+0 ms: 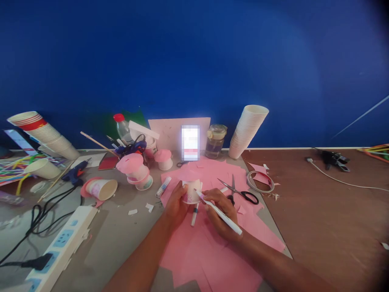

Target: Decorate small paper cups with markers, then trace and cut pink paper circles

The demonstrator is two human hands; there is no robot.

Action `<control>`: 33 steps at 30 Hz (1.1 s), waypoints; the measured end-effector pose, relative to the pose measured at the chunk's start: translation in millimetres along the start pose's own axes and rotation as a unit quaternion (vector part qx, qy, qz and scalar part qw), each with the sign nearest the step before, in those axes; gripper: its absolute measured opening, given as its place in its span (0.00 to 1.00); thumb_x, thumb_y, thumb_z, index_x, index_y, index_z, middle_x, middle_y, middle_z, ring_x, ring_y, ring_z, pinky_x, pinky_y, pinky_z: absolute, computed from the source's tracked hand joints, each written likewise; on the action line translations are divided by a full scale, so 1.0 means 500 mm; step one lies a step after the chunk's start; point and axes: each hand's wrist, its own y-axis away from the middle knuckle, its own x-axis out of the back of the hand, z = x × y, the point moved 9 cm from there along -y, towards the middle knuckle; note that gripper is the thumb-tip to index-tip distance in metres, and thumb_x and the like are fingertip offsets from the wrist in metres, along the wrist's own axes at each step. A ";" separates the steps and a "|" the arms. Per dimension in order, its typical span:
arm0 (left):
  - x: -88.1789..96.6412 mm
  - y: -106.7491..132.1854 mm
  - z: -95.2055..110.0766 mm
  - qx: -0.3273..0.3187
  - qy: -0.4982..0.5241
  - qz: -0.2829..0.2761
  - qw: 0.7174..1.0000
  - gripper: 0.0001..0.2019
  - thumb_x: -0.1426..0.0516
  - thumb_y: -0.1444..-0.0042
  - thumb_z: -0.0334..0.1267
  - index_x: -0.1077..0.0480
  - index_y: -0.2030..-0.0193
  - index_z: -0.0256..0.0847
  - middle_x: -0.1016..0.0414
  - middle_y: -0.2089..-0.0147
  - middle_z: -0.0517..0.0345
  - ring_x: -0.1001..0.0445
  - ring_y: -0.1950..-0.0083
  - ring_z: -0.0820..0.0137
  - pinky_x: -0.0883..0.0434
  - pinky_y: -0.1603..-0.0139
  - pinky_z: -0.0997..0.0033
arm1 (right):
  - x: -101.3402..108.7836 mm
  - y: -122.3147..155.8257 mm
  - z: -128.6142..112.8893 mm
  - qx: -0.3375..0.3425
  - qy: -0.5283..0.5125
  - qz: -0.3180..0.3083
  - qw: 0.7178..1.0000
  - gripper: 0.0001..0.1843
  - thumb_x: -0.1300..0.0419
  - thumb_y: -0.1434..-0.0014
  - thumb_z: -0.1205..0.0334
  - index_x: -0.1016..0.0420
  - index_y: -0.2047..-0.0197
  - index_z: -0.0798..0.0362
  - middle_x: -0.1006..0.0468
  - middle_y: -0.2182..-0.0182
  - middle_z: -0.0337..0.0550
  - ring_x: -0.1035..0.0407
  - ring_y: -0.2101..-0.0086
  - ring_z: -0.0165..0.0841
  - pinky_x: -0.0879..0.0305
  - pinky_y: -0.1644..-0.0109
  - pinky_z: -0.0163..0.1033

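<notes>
My left hand (176, 205) is closed around a small white paper cup (192, 191), holding it on its side over the pink paper sheets (212, 243). My right hand (220, 213) grips a white marker pen (220, 213) with its tip touching the cup's wall. A second marker (194, 215) lies on the pink paper just below the cup. Black-handled scissors (240, 191) rest to the right of my right hand.
A tall stack of white cups (247, 132) leans at the back right, with a glass jar (215, 141) and a lit phone (190, 142) beside it. Pink-topped cups (135, 170), a glue gun (74, 173), a power strip (60, 243), a tape roll (260, 181) and another cup stack (42, 134) surround the work area.
</notes>
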 end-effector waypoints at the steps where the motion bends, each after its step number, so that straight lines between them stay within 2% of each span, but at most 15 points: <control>1: 0.000 0.000 0.000 0.000 0.001 0.001 1.000 0.06 0.42 0.46 0.38 0.30 0.64 0.38 0.26 0.64 0.57 0.27 0.63 0.69 0.30 0.60 0.68 | 0.000 0.000 0.000 0.000 -0.002 -0.001 1.000 0.09 0.46 0.41 0.69 0.30 0.57 0.49 0.27 0.66 0.45 0.30 0.63 0.36 0.32 0.60 0.44; 15: 0.005 0.001 -0.003 0.012 -0.004 0.016 1.000 0.07 0.41 0.46 0.39 0.29 0.63 0.39 0.26 0.64 0.56 0.27 0.61 0.68 0.30 0.57 0.67 | 0.000 0.003 0.009 -0.011 0.001 0.005 1.000 0.11 0.46 0.41 0.70 0.31 0.56 0.49 0.28 0.65 0.44 0.31 0.64 0.35 0.33 0.61 0.42; 33: 0.012 -0.001 0.000 0.008 0.004 0.027 1.000 0.07 0.41 0.47 0.39 0.29 0.63 0.39 0.24 0.64 0.55 0.26 0.61 0.66 0.28 0.59 0.66 | 0.005 0.003 0.013 -0.031 0.006 0.023 0.999 0.09 0.46 0.41 0.70 0.31 0.59 0.49 0.28 0.67 0.43 0.33 0.67 0.33 0.35 0.64 0.40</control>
